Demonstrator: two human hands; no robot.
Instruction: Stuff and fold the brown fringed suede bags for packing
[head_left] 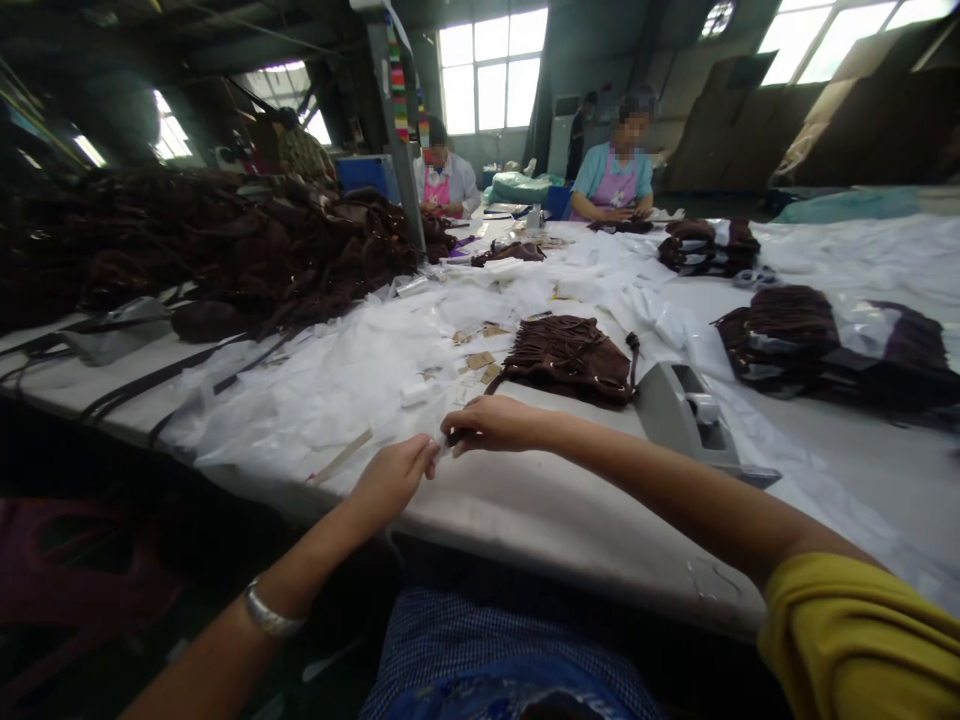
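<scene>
Above the table's front edge, my left hand [394, 478] and my right hand [499, 424] meet with fingertips nearly touching. A small pale, see-through scrap shows at the left fingertips, too small to name. My right fingers are curled round a small dark piece [453, 437], mostly hidden by the fingers. Just beyond the right hand lies a dark brown fringed drawstring bag [570, 358], flat on the table. A grey tape dispenser [686, 418] stands to the right of the bag, beside my right forearm.
Brown bags form a large heap [300, 245] at the left. Stacked, wrapped bags [787, 335] lie at the right. Thin white wrapping [300, 375] and small tan cards [480, 360] cover parts of the table. A metal post [401, 140] rises beyond; two people in pink aprons work across the table.
</scene>
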